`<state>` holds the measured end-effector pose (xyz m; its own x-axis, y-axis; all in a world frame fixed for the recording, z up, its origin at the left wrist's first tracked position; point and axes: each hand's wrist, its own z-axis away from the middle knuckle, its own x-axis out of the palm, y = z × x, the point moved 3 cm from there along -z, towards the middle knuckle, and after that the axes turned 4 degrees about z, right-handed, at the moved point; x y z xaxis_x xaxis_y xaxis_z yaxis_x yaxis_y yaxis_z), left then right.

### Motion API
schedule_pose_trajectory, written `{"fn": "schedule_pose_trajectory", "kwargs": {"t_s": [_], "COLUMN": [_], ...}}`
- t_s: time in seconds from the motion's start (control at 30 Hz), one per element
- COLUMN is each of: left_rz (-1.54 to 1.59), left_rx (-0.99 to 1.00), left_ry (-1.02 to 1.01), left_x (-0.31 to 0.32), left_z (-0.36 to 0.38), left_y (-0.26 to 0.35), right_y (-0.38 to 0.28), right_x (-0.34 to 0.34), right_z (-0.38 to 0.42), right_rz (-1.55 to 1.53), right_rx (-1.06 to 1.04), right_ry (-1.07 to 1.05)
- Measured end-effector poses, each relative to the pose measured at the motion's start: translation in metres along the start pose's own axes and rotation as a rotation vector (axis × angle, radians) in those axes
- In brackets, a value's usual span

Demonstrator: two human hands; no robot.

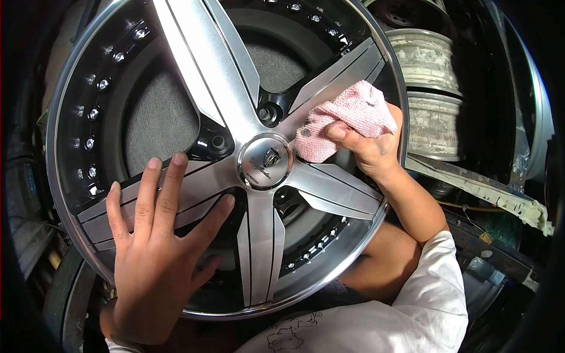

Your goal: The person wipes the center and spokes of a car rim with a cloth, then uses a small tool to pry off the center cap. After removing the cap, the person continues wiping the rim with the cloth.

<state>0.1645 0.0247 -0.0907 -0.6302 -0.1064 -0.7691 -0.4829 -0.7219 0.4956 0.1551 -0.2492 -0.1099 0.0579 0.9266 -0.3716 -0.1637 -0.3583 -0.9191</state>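
Note:
A large alloy wheel rim [206,65] with silver and black spokes fills the middle of the head view, tilted towards me. Its round centre cap [263,162] carries a crest and script. My left hand [156,247] lies with fingers spread over the lower-left spoke. In my right hand [376,147] is a bunched pink cloth [344,120] with dark smudges, gripped under the thumb. The cloth sits at the right of the centre cap, over the upper-right spoke. Lug holes and small bolts ring the face; part of the right spoke area is hidden by the cloth.
Worn steel wheels [426,62] are stacked at the upper right. Beside them runs a metal frame bar [471,182] with peeling, pale edging. My leg [385,259] is beneath the rim's lower right edge. Dark clutter lies along the left side.

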Motion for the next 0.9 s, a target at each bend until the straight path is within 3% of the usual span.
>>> {"fn": "schedule_pose_trajectory", "kwargs": {"t_s": [0.9], "left_rz": [-0.017], "left_rx": [0.007], "left_ry": [0.014], "left_x": [0.0010], "left_z": [0.0005], "left_y": [0.0000], "right_y": [0.0006], "right_x": [0.0038], "right_z": [-0.0019], "right_rz": [-0.010], "right_rx": [-0.030], "right_ry": [-0.018]}}
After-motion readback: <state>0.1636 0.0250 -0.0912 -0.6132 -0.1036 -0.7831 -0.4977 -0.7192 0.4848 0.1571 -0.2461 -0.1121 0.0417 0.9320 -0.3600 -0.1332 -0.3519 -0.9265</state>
